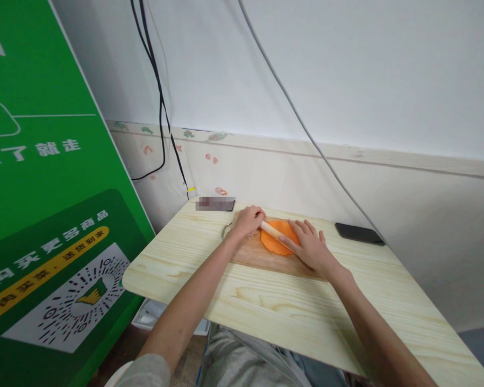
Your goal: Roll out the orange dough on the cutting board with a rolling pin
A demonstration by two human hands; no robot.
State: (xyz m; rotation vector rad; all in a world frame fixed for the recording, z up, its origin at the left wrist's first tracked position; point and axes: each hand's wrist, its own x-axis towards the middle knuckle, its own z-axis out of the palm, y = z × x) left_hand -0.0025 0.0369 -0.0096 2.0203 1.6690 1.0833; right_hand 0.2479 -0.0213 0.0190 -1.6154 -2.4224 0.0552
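Observation:
A flat, roughly round sheet of orange dough (271, 244) lies on a wooden cutting board (250, 255). Across the dough runs a pale wooden rolling pin (272, 231), slanting from upper left to lower right. My left hand (250, 219) is closed around the pin's far left end. At the other end, my right hand (310, 244) has its thumb along the pin and its fingers stretched over the dough's right edge. The palm hides the pin's right end. Some whitish powder shows on the board near my left hand.
The board rests on a light wood-grain table (177, 247) against a white wall. A dark phone (358, 234) lies at the right, and a flat, partly blurred device (218, 203) at the back left. A grey cable (282, 86) hangs down the wall; a green sign (44, 188) stands left.

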